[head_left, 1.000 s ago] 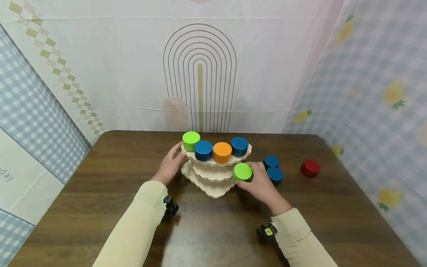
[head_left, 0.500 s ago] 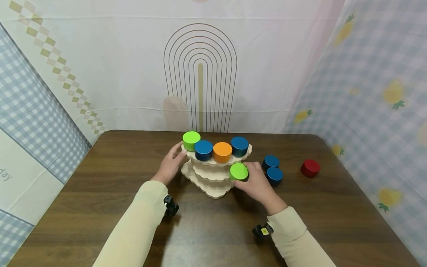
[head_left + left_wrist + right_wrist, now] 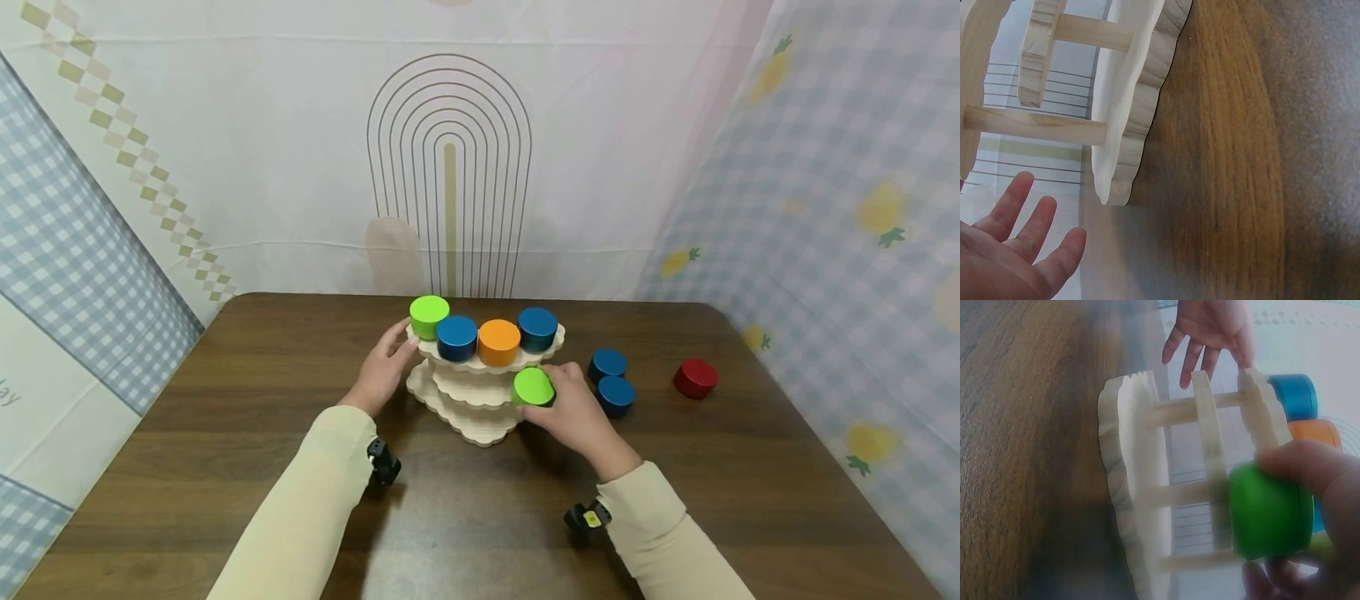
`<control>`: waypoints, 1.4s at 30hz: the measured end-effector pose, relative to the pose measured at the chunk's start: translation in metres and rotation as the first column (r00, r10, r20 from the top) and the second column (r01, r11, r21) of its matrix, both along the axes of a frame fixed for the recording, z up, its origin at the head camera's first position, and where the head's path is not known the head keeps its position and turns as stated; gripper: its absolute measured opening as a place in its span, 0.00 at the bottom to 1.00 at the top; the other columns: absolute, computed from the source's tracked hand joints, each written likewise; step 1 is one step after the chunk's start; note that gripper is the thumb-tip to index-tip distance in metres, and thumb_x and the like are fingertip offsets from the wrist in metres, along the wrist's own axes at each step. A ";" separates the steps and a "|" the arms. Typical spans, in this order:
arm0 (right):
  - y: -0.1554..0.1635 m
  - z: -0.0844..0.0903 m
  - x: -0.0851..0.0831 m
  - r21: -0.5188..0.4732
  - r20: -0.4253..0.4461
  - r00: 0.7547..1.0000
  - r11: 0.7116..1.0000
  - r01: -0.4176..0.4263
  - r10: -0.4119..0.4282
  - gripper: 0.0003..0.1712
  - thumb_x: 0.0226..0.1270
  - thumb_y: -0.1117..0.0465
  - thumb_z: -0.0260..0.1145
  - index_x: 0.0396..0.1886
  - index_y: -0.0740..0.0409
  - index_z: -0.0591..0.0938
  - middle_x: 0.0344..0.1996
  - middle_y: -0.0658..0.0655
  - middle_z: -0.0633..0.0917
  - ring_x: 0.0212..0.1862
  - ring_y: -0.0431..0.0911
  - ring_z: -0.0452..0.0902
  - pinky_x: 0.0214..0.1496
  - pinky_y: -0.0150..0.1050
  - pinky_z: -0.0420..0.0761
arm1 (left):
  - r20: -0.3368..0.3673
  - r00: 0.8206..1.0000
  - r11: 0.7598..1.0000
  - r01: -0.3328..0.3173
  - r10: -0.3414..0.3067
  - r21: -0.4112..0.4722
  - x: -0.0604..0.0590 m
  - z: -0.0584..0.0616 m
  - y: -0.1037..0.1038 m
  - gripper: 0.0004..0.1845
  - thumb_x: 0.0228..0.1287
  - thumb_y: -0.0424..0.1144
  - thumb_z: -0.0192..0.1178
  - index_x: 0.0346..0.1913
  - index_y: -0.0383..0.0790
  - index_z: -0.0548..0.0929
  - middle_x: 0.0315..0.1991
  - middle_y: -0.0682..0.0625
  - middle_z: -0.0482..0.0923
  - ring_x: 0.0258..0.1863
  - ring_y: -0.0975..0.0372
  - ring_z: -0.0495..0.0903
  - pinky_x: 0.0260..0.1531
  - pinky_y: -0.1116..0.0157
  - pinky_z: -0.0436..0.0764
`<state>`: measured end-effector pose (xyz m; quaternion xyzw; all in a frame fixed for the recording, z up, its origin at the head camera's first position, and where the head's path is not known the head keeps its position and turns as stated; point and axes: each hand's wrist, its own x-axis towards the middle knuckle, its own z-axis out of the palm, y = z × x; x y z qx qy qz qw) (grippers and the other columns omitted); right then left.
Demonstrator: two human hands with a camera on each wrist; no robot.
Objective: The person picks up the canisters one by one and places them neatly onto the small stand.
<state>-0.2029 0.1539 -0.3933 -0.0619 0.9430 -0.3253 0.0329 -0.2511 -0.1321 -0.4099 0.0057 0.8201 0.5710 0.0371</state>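
A three-tier wooden stand (image 3: 480, 421) with scalloped edges stands mid-table. Its top tier carries a green (image 3: 429, 317), a blue (image 3: 457, 337), an orange (image 3: 498, 342) and another blue cylinder (image 3: 537, 328). My right hand (image 3: 557, 390) grips a second green cylinder (image 3: 532, 387) at the right edge of the middle tier; in the right wrist view that cylinder (image 3: 1269, 515) sits against the tier's edge (image 3: 1210, 456). My left hand (image 3: 395, 348) has straight fingers and touches the left rim of the top tier. In the left wrist view its fingers (image 3: 1029, 225) hang beside the bottom tier (image 3: 1129, 106).
Two blue cylinders (image 3: 607, 364) (image 3: 617, 395) lie on the dark wooden table (image 3: 480, 517) just right of my right hand. A red cylinder (image 3: 695, 377) sits farther right. Fabric walls close in the table at the back and both sides.
My right hand has carried the green cylinder a little to the left, in against the stand's middle tier. The left hand has stayed at the top tier's rim.
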 end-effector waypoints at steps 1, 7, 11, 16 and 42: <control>0.000 0.000 0.000 0.004 0.000 1.000 1.000 0.001 -0.001 0.43 0.55 0.52 0.73 0.67 0.65 0.68 0.53 0.63 0.68 0.47 0.53 0.71 0.51 0.50 0.77 | -0.001 1.000 1.000 -0.001 0.001 0.001 0.000 0.000 0.000 0.31 0.75 0.55 0.44 0.76 0.52 0.55 0.74 0.42 0.55 0.70 0.47 0.60 0.64 0.43 0.63; -0.002 0.002 0.000 0.013 -0.004 1.000 1.000 0.000 0.000 0.43 0.54 0.51 0.73 0.66 0.66 0.69 0.51 0.62 0.69 0.46 0.52 0.71 0.49 0.48 0.77 | -0.020 1.000 1.000 -0.012 0.012 0.009 -0.001 -0.001 0.000 0.30 0.75 0.53 0.45 0.75 0.48 0.56 0.72 0.40 0.57 0.68 0.47 0.61 0.65 0.44 0.62; -0.001 0.003 0.001 0.019 -0.012 1.000 1.000 -0.008 0.008 0.44 0.53 0.51 0.74 0.66 0.67 0.69 0.50 0.63 0.70 0.44 0.53 0.71 0.48 0.48 0.77 | -0.022 1.000 1.000 -0.012 0.012 0.007 0.000 0.000 0.001 0.31 0.75 0.53 0.45 0.75 0.47 0.56 0.72 0.39 0.57 0.68 0.47 0.61 0.65 0.43 0.62; -0.004 0.005 -0.001 0.034 -0.010 1.000 0.999 -0.010 0.010 0.43 0.54 0.52 0.74 0.65 0.68 0.70 0.50 0.63 0.71 0.44 0.52 0.72 0.48 0.47 0.77 | -0.024 1.000 1.000 -0.016 0.016 0.008 -0.001 -0.001 0.001 0.30 0.75 0.53 0.45 0.75 0.48 0.57 0.72 0.39 0.58 0.69 0.47 0.61 0.65 0.44 0.62; -0.024 -0.014 -0.002 -0.159 -0.052 0.991 0.980 0.117 -0.127 0.41 0.52 0.52 0.77 0.61 0.68 0.72 0.48 0.64 0.72 0.45 0.52 0.69 0.47 0.45 0.76 | -0.021 1.000 1.000 -0.008 0.008 0.018 -0.003 -0.003 0.000 0.32 0.73 0.57 0.46 0.75 0.52 0.57 0.71 0.41 0.60 0.68 0.48 0.62 0.64 0.44 0.62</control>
